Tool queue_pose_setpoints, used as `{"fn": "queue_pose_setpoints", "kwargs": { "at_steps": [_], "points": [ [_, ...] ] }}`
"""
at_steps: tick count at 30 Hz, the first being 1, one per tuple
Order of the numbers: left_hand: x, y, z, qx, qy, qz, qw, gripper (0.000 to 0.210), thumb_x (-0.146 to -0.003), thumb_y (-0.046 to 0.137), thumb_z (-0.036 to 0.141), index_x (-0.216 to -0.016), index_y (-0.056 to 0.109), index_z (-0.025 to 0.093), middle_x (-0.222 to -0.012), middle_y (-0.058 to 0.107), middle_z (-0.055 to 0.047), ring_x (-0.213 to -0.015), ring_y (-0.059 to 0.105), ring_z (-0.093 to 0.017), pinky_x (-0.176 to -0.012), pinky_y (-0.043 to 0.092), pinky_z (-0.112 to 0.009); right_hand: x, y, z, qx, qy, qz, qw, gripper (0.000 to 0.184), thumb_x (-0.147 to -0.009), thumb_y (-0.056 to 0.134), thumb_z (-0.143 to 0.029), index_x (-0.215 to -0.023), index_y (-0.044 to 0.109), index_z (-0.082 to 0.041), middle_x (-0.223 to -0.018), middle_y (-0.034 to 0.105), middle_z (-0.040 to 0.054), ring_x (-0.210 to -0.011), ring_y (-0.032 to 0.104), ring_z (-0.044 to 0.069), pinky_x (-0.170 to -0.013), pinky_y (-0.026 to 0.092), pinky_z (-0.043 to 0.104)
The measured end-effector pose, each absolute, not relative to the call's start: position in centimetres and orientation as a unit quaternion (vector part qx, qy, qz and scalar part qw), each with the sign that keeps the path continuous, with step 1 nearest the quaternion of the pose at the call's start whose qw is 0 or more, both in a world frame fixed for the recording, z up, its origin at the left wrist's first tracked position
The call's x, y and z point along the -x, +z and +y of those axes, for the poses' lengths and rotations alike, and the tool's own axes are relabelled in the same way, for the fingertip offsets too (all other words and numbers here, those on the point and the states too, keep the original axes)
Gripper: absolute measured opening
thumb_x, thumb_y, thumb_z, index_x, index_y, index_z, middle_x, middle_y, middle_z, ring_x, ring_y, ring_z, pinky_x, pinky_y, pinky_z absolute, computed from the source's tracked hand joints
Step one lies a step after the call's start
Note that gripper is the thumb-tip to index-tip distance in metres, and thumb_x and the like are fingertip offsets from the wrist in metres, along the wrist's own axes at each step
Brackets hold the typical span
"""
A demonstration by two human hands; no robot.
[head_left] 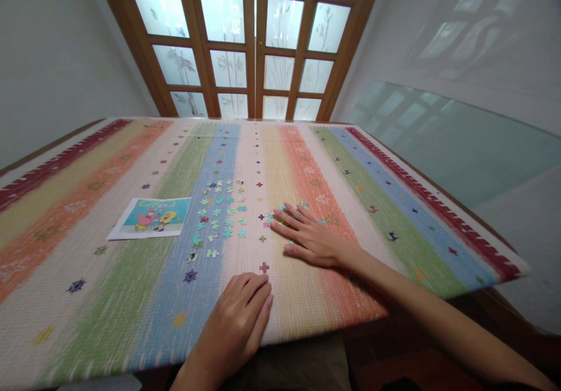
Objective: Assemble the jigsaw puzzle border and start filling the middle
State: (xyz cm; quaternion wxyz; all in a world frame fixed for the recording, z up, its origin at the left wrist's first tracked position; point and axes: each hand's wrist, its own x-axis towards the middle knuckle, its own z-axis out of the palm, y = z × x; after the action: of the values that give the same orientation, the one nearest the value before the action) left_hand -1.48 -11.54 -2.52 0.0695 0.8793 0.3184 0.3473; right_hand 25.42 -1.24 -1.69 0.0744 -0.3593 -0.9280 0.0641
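Observation:
My right hand point(309, 236) lies palm down with its fingers spread over a cluster of small jigsaw pieces point(304, 205). Most of that cluster is hidden under the palm and fingers. Near the table's front edge rests my left hand point(239, 315), its fingers bent and held together, with nothing seen in them. Between and beyond the hands, several loose jigsaw pieces point(218, 211), mostly turquoise, are laid out in rough rows on a blue stripe. Left of these rows is a printed picture card point(158, 218) with a pink and a yellow cartoon figure.
A striped tablecloth point(131, 297) with small woven motifs covers the wide table. Behind the far edge stand wooden doors point(256, 46) with frosted panes. A pale glass panel point(442, 134) leans along the right wall.

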Motion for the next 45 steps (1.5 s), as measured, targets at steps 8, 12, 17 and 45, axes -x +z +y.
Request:
{"fn": "queue_pose_setpoints", "kwargs": {
  "at_steps": [8,12,17,45],
  "points": [
    [1.4,-2.4,-11.6,-0.878,0.352,0.317,0.062,0.028,-0.105,0.046,0.012,-0.123,0.066,0.015,-0.106,0.073,-0.011,-0.096,0.067,-0.026,-0.085,0.059,-0.043,-23.9,-1.7,0.0,0.329,0.064,-0.941,0.057,0.052,-0.114,0.033,-0.044,-0.165,0.031,-0.033,-0.172,0.027,-0.0001,-0.162,0.015,0.024,-0.131,0.016,0.054],
    [1.5,-2.6,-11.6,-0.88,0.346,0.319,0.064,0.025,-0.105,0.046,0.011,-0.12,0.066,0.014,-0.107,0.072,-0.011,-0.096,0.066,-0.026,-0.085,0.059,-0.043,-24.5,-1.8,0.1,0.338,0.059,-0.937,0.059,0.052,-0.114,0.029,-0.043,-0.164,0.035,-0.03,-0.171,0.031,0.0024,-0.161,0.019,0.023,-0.131,0.017,0.053],
    [1.4,-2.6,-11.6,-0.883,0.336,0.322,0.064,0.023,-0.105,0.046,0.012,-0.117,0.065,0.014,-0.107,0.072,-0.011,-0.096,0.066,-0.026,-0.085,0.059,-0.045,-26.3,-2.3,0.4,0.376,0.049,-0.923,0.065,0.053,-0.113,0.029,-0.047,-0.163,0.038,-0.03,-0.171,0.033,0.0042,-0.16,0.023,0.024,-0.13,0.019,0.055],
    [1.4,-2.8,-11.5,-0.875,0.362,0.317,0.055,0.028,-0.105,0.044,0.011,-0.122,0.066,0.012,-0.105,0.072,-0.01,-0.095,0.067,-0.024,-0.083,0.06,-0.04,-40.0,-4.5,10.9,0.566,0.088,-0.81,0.124,0.07,-0.104,0.024,-0.068,-0.16,0.046,-0.031,-0.169,0.035,0.0048,-0.159,0.023,0.034,-0.129,0.018,0.062]
  ]
}}
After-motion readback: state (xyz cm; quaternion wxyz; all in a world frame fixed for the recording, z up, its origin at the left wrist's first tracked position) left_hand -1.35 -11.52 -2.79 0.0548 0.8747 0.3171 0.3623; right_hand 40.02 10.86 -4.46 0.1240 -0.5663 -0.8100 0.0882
